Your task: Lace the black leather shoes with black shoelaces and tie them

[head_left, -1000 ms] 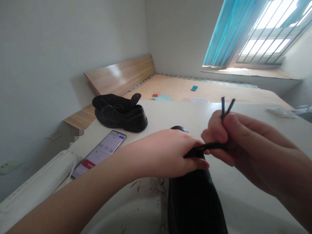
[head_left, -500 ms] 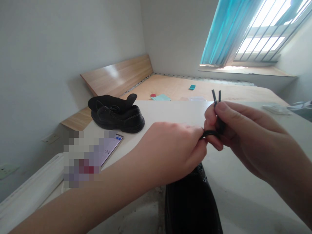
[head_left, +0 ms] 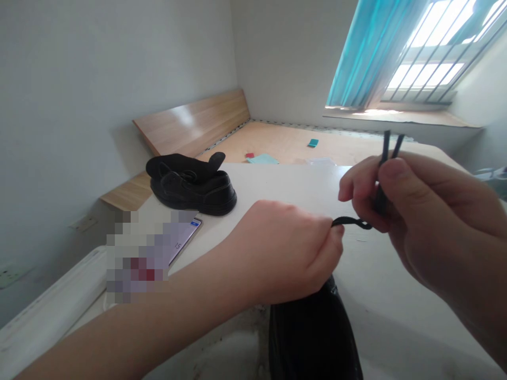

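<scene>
A black shoelace [head_left: 348, 220] stretches between my two hands, above a black shoe [head_left: 315, 332] at the bottom of the view. My left hand [head_left: 293, 248] is closed on one end of the lace, and its fingertips are mostly turned away from me. In my right hand [head_left: 415, 206] the lace is pinched between thumb and fingers, with two tips sticking up over the thumb. The shoe's upper opening is hidden behind my left hand. A second black shoe [head_left: 194, 192] rests on the table to the left, a dark insole-like piece [head_left: 180, 166] lying on top of it.
On the white table [head_left: 277, 182] a phone [head_left: 184, 240], partly blurred out, lies left of my forearm. Behind stands a wooden bed board [head_left: 194, 124] with a red scrap, a pale green sheet [head_left: 262, 159] and a small teal item [head_left: 313, 143] on it. A blue curtain [head_left: 368, 53] hangs by the barred window.
My right hand has moved right, away from my left hand, drawing out the lace between them. The two lace tips moved along with it. My left hand has stayed nearly in place.
</scene>
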### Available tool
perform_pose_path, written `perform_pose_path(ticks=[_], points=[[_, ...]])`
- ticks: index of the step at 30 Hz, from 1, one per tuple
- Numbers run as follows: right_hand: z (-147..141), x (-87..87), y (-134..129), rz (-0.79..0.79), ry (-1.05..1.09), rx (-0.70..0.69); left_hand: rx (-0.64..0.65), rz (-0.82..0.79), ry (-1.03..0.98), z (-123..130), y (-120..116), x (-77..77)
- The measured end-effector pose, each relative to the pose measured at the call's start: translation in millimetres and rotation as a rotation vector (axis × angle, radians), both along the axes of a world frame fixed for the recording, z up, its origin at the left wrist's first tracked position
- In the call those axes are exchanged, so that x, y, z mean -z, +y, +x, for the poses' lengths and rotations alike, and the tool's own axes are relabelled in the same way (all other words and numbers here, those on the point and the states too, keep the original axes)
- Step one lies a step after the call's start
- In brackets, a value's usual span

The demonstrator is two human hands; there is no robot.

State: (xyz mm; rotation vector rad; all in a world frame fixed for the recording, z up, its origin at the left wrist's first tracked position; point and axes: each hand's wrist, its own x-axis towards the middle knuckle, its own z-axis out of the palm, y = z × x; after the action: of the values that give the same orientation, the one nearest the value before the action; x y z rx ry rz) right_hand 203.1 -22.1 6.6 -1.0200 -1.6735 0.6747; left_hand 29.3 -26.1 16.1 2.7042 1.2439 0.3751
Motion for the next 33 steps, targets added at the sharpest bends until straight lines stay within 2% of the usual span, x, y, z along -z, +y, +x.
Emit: perform_pose_path(ticks=[4,7,12,16,21,26,29,33], points=[[-1.7,-1.1,-6.8,-0.005,0.074,-0.080,-0.001,-0.037,-0.008,-0.5,-1.1,-1.4],[-4.1,-3.3,-11.0,-0.019,0.128,-0.116,-0.070,-0.093,-0.066,-1.7,-1.4,-4.4],[-4.3,-3.6,-12.7,-0.014,0.148,-0.065,-0.184,-0.176,-0.222,-2.6,2.6,-5.0],[-1.6,-4.7,-9.9,-0.043,0.191,-0.032,-0.247,-0.127,-0.222,-1.3,5.5,-0.8],[-1.4,-11.7,-4.1,-0.161,0.302,-0.115,-0.241,-0.102,-0.201,0.3,5.7,1.5],[-0.5,-20.4,-5.7,-0.243,0.366,-0.108,-0.286,-0.067,-0.207,-2.7,8.4,-0.7],[1.9,-23.5,-8.4,-0.220,0.342,-0.117,-0.285,-0.043,-0.295,-4.8,8.8,-1.2],[4.1,-22.5,-5.5,-0.137,0.307,-0.087,-0.174,-0.138,-0.402,-5.5,6.7,-1.9]])
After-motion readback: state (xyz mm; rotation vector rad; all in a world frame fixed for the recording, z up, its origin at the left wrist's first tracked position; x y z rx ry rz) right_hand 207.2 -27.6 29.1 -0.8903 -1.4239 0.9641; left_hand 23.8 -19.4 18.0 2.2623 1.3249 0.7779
